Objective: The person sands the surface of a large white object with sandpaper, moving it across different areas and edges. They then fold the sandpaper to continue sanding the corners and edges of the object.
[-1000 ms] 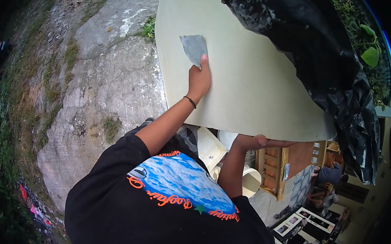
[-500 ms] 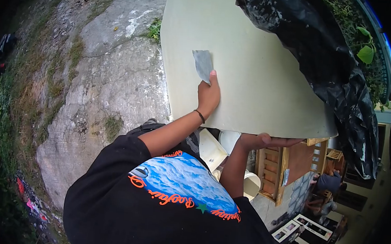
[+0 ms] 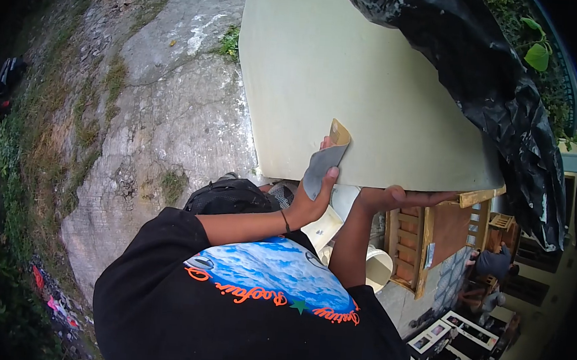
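My left hand [image 3: 319, 194], with a dark band at the wrist, is closed on a bent piece of sandpaper [image 3: 323, 166], grey on one face and tan on the other. It is at the near edge of a large pale, smooth panel [image 3: 349, 84]. Part of the fingers is hidden behind the sheet. At the right part of that same edge lies my right hand [image 3: 407, 198], its fingers stretched out flat along the rim. Black plastic sheeting [image 3: 469, 79] drapes over the panel's far right side.
A wooden frame [image 3: 424, 246] stands below the panel at right, beside a white bucket [image 3: 377, 266] and a pale container [image 3: 324, 226]. Cracked concrete [image 3: 166, 118] spreads left. Another person [image 3: 493, 263] is at far right, near framed panels [image 3: 468, 333].
My left hand has drawn back from the panel's middle to its near edge, and the sandpaper has turned, showing its tan face. My right hand stays at the edge.
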`<act>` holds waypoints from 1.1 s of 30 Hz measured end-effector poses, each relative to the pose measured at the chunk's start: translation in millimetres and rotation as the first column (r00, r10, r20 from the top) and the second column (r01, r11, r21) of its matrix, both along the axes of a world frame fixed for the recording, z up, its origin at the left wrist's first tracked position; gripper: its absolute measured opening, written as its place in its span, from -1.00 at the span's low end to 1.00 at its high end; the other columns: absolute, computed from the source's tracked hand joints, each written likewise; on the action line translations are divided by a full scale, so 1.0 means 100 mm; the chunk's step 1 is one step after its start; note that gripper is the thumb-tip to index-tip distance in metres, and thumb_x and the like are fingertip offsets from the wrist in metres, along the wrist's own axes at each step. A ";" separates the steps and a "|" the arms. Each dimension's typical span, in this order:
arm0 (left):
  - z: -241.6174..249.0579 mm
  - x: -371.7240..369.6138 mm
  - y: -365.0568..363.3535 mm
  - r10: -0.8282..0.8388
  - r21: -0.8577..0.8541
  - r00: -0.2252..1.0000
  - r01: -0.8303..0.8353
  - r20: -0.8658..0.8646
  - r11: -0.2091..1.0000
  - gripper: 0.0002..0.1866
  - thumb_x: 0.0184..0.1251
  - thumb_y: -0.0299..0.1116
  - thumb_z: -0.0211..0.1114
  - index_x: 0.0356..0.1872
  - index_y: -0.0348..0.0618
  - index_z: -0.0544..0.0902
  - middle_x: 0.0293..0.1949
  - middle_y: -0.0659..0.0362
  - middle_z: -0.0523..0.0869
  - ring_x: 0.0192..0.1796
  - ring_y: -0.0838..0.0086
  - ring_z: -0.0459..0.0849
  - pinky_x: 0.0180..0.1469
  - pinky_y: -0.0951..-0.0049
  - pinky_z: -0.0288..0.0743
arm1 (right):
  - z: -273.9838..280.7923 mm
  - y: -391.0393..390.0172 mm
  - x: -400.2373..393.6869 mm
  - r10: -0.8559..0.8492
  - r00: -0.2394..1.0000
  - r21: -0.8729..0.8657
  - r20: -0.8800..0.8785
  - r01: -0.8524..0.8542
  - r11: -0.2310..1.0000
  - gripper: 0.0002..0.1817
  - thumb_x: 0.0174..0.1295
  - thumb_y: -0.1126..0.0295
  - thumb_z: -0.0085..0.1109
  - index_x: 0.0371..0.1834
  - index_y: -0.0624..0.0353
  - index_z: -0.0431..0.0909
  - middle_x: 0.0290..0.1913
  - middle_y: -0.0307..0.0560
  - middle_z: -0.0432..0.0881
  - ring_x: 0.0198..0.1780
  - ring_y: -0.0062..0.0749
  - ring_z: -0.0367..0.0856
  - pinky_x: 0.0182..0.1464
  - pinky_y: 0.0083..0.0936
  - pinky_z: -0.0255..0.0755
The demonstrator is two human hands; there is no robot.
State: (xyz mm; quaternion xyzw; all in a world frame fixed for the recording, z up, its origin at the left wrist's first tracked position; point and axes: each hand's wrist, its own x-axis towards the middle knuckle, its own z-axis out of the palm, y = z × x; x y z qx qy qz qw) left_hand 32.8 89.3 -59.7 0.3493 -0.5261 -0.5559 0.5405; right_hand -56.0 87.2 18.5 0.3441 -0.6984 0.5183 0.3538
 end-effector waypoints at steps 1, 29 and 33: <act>-0.04 0.01 -0.04 -0.007 -0.002 1.000 0.007 0.006 1.000 -0.44 0.43 -0.04 0.02 0.07 -0.48 0.43 -0.02 -0.15 0.59 0.10 0.19 0.55 0.13 0.31 0.36 | -0.01 0.00 -0.01 -0.010 1.000 0.011 -0.003 0.010 1.000 0.19 0.03 -0.58 -0.69 0.45 0.31 -0.32 0.39 0.36 -0.11 0.44 0.13 -0.04 0.37 0.02 -0.04; -0.22 0.13 -0.31 -0.320 0.433 0.944 0.254 0.086 0.865 -0.54 0.45 -0.13 -0.01 0.01 -0.44 0.48 -0.04 -0.15 0.60 0.04 0.22 0.60 0.04 0.30 0.44 | 0.00 0.02 -0.02 0.046 0.999 0.002 -0.029 -0.046 0.999 0.19 0.04 -0.58 -0.63 0.45 0.31 -0.33 0.42 0.37 -0.18 0.45 0.14 -0.10 0.39 0.06 -0.11; -0.14 0.22 -0.08 -0.333 -0.410 0.910 0.409 0.247 0.815 -0.48 0.47 -0.33 -0.12 0.35 -0.40 0.15 0.44 -0.21 -0.02 0.50 0.04 -0.08 0.44 0.29 -0.10 | 0.00 0.05 -0.02 0.041 0.999 0.006 -0.011 -0.041 0.999 0.19 0.05 -0.58 -0.63 0.45 0.31 -0.34 0.42 0.37 -0.19 0.45 0.15 -0.09 0.39 0.05 -0.12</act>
